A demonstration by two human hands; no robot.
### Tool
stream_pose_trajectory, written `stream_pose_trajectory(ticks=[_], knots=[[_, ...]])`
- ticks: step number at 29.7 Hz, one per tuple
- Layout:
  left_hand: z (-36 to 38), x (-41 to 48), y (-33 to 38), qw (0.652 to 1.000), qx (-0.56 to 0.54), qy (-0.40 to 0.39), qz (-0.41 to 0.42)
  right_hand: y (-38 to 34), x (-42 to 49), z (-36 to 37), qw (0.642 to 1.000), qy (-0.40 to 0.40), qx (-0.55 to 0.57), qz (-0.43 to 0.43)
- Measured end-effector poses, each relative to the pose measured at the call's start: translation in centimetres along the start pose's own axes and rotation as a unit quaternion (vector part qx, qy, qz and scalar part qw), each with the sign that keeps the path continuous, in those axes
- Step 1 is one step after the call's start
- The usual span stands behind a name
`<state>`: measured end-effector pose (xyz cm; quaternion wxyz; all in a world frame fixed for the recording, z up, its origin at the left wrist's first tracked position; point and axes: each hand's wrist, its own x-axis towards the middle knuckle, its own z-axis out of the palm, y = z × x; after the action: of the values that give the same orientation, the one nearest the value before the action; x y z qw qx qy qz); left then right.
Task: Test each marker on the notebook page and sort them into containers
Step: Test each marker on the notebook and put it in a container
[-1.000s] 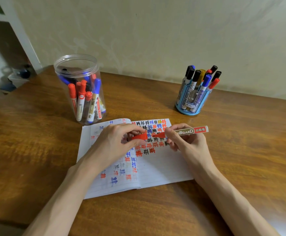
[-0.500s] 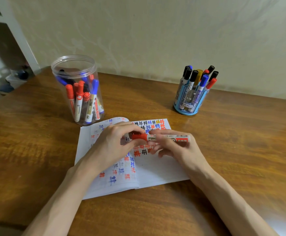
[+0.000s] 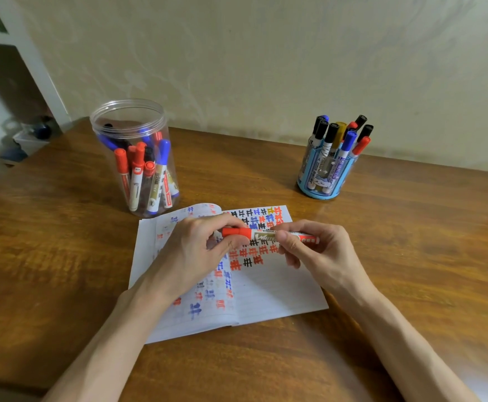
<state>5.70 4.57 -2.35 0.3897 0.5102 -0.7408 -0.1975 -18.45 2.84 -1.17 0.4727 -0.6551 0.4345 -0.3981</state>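
- The left hand pinched the red cap end of a marker, thumb below and fingers curled over it.
- The right hand gripped the same marker's printed barrel between thumb and bent fingers.
- The marker lay level between the two hands, cap to the left (cap and barrel looked joined), just above the page.
- Under it an open notebook lay flat on the middle of the desk, its pages full of red, blue and black test marks.
- Beyond the notebook's far left corner, toward the desk's far edge, stood a clear jar of red and blue markers.
- Near the desk's far edge on the right, well apart from the jar, a blue holder held more pens upright, caps up.
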Motion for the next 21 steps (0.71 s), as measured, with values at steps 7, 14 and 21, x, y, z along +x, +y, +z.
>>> stream_pose_trajectory(ticks=[7,14,21], knots=[[0.6,-0.1,0.4,0.999,-0.003,0.038,0.001,0.6,0.0,0.7,0.999,0.032,0.029,-0.014],[0.9,0.1,-0.2,1.000,0.002,0.012,-0.010,1.1,0.1,0.8,0.999,0.031,0.002,-0.018],[-0.7,0.9,0.4,0.994,-0.094,0.013,-0.047,1.3,0.4,0.9,1.000,-0.004,0.007,-0.014]])
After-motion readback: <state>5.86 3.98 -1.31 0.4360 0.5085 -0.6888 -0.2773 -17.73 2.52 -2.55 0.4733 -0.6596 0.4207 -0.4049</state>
